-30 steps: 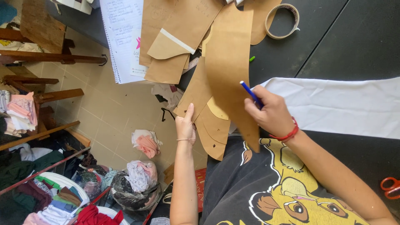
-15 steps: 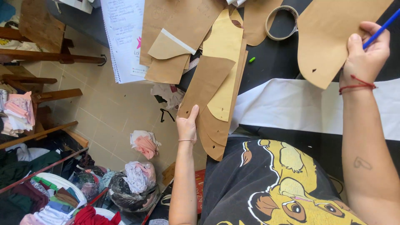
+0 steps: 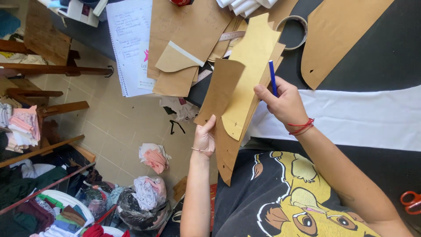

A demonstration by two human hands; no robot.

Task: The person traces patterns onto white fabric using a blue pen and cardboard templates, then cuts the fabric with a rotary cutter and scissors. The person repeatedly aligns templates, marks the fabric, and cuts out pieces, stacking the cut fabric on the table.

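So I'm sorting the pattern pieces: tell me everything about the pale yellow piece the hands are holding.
The pale yellow piece is flat card or stiff paper, long, with curved notched edges and a small punched hole near its lower end. It lies on top of a fan of brown pieces. The right hand, which also grips a blue pen, pinches its edge; the left hand supports the stack from below.

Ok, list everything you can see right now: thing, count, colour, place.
pattern pieces: several, brown and yellow card, fanned in both hands
loose pattern piece: one, brown, on the table, top right
white fabric: one strip, across the black table
tape roll: one, beige, beside the loose piece
notebook: one, white, spiral-bound, top left
scissors: one pair, red handles, right edge
fabric scraps: several bundles, mixed colours, on the floor
pen: one, blue, in right hand
left hand: grip on piece edge
right hand: red wrist cord
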